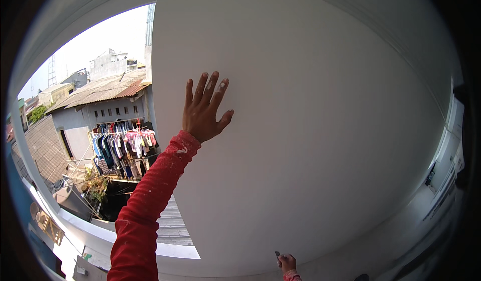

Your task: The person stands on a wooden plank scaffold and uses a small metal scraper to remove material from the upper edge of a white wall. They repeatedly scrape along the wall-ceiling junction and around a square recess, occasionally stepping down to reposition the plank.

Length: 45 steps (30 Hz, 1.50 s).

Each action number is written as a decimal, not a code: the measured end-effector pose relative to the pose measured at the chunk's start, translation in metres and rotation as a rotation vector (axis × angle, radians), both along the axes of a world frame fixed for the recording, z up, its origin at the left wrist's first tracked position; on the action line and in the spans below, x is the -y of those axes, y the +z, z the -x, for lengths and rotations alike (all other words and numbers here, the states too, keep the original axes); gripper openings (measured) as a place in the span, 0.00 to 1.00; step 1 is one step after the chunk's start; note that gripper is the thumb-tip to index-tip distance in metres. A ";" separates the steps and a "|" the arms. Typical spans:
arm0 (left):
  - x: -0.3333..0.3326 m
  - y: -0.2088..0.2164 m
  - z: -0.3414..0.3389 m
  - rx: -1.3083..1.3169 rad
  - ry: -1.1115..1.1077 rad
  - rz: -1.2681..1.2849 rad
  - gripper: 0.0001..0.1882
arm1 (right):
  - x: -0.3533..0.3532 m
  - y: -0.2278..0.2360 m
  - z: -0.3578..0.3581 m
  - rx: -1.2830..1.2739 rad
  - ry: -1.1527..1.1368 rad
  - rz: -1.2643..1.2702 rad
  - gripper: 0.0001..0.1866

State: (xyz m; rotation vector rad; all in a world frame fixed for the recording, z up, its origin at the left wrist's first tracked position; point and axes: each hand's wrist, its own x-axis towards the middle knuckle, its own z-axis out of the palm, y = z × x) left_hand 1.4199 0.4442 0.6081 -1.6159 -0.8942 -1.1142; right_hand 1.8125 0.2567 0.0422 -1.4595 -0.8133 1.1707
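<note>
My left hand (203, 111), in a red long sleeve with pale specks, is raised against a large plain white wall (300, 130). Its fingers are stretched out and spread, with white smears on some of them; the palm side is hidden. Low in the view, near the wall's lower part, my right hand (287, 263) is closed around a small dark object (277, 254) that pokes out past the fingers. It looks like a short flat tool, though its exact kind is too small to tell.
Left of the wall is a wide opening with a white sill (178, 251). Outside are tiled and corrugated roofs (107, 86) and a rack of hanging clothes (123, 143). Wooden pieces (51, 229) lie at the lower left. Several items stand along the far right edge.
</note>
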 end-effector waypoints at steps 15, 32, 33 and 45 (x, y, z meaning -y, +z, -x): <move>-0.067 0.018 -0.007 0.040 0.251 0.053 0.38 | -0.195 0.793 0.068 0.943 -0.429 -1.645 0.14; -0.076 0.017 -0.002 0.035 0.195 -0.026 0.34 | -0.336 0.955 0.015 1.045 -0.889 -1.631 0.13; -0.076 0.017 -0.002 0.035 0.187 -0.031 0.34 | -0.340 0.955 0.017 1.131 -0.920 -1.676 0.13; -0.076 0.018 -0.002 0.035 0.190 -0.040 0.34 | -0.342 0.954 0.022 1.331 -0.952 -1.815 0.11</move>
